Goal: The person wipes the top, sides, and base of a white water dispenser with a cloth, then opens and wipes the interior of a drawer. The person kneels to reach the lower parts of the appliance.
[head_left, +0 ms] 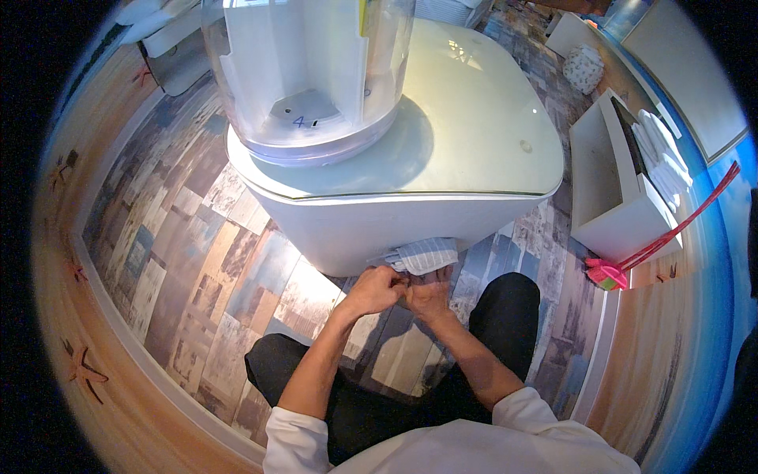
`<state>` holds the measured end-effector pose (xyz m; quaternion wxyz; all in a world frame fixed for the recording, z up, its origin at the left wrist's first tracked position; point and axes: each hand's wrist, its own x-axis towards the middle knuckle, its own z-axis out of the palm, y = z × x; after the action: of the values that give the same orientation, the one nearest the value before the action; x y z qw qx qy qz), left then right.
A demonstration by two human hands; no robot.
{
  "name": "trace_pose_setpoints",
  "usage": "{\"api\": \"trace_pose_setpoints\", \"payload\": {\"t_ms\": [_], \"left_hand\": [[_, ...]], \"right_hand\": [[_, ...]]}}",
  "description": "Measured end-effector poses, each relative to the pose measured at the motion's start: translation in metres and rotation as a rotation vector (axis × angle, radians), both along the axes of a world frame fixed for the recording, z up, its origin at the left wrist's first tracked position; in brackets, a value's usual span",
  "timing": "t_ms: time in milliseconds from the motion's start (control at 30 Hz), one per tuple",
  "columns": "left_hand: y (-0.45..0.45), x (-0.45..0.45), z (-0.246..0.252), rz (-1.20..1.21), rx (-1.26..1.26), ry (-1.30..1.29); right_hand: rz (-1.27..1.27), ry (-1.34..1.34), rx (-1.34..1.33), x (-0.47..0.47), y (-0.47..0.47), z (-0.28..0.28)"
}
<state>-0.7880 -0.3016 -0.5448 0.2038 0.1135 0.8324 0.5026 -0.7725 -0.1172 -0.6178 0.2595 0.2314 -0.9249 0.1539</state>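
A folded striped grey cloth (427, 256) lies against the lower side of a white counter (379, 222) with a glass top. My right hand (430, 290) is under the cloth, its fingers partly hidden by it. Close beside it, my left hand (374, 289) has bent fingers at the cloth's left end and near my right hand; whether it grips anything cannot be told. On the counter's glass top stands a clear round container (314, 89) with white dividers and a handwritten mark inside.
Patterned wood-look flooring (207, 266) surrounds the counter. At the right are an open white cabinet (628, 207), white folded towels (660, 154) and a pink brush (607, 274) with a red handle. A patterned round object (583, 68) stands farther back. Painted walls curve along both sides.
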Motion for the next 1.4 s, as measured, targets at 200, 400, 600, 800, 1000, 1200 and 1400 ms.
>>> {"api": "trace_pose_setpoints", "payload": {"t_ms": [200, 400, 600, 800, 1000, 1200, 1400], "left_hand": [[0.029, 0.009, 0.043, 0.396, 0.126, 0.302], [0.03, -0.003, 0.076, 0.559, 0.292, 0.691], [0.017, 0.002, 0.098, 0.865, 0.241, 0.803], [0.013, 0.021, 0.046, 1.01, 0.122, 0.478], [0.036, 0.011, 0.058, 1.072, 0.038, 0.7], [0.027, -0.005, 0.099, 1.386, 0.012, 0.959], [0.03, -0.012, 0.076, 1.306, -0.153, 0.911]], "right_hand": [[0.015, 0.074, -0.007, -0.004, 0.003, 0.041], [-0.008, 0.234, -0.112, -0.007, -0.014, 0.11], [0.155, 0.24, -0.309, -0.021, -0.048, 0.169], [0.233, -0.168, -0.464, -0.017, -0.068, 0.132], [0.342, -0.195, -0.715, -0.03, -0.055, 0.163], [0.615, -0.348, -0.895, -0.032, -0.078, 0.212], [0.68, -0.188, -0.817, -0.029, -0.042, 0.227]]}}
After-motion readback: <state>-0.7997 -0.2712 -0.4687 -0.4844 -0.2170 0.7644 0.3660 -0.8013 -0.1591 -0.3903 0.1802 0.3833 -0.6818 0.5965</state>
